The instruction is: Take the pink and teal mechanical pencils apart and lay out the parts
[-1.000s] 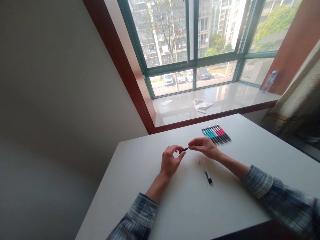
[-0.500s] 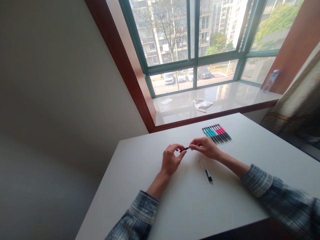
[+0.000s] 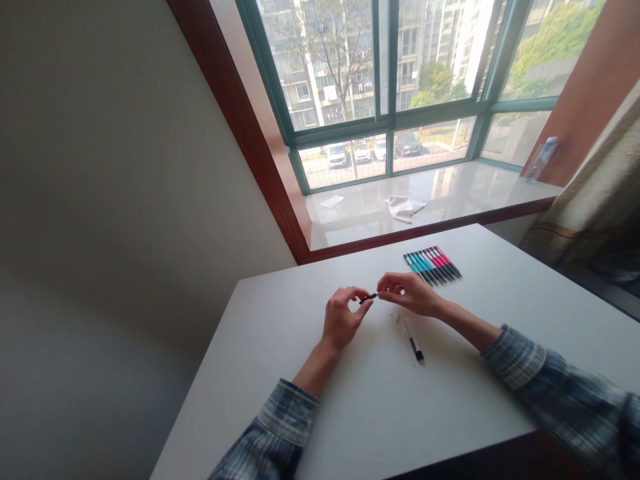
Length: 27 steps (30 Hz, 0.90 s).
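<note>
Black tube (image 3: 369, 299), 2 pinches
Left hand (image 3: 343, 319) grips it, probably for steadiness; right hand (image 3: 411, 294) pinches its tip. Pens (image 3: 433, 265) near tabletop's (image 3: 280, 327) far edge.

A white table (image 3: 260, 347) bears pens (image 3: 433, 265) and small parts (image 3: 417, 351).

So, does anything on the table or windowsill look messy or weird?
Nothing looks spilled. On the table, a few thin loose parts lie scattered near the right hand, messier than the neat row of pens. And a white cloth lies rumpled on the windowsill, not folded.
</note>
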Each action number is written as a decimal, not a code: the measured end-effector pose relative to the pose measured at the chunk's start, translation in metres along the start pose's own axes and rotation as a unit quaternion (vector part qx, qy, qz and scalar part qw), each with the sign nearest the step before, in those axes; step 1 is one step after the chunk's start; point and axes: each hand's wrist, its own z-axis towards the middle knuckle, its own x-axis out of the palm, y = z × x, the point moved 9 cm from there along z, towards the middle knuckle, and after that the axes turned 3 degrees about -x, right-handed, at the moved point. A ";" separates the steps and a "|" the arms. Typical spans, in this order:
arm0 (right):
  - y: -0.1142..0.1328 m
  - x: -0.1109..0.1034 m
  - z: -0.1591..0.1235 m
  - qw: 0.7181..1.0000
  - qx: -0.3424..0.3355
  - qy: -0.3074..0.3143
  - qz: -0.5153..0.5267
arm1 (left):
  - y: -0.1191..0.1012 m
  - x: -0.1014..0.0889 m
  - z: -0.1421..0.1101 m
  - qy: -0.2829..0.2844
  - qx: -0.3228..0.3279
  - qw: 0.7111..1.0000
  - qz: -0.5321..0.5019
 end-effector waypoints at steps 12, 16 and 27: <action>0.003 0.000 -0.001 0.999 0.006 0.024 -0.040 | 0.000 0.000 0.000 0.003 0.001 1.000 -0.004; 0.002 0.000 -0.001 0.998 0.005 0.027 -0.053 | 0.000 0.001 0.001 0.002 0.002 1.000 -0.003; -0.002 0.001 -0.002 0.997 0.022 0.037 -0.069 | 0.005 -0.001 0.002 -0.010 -0.026 0.997 -0.066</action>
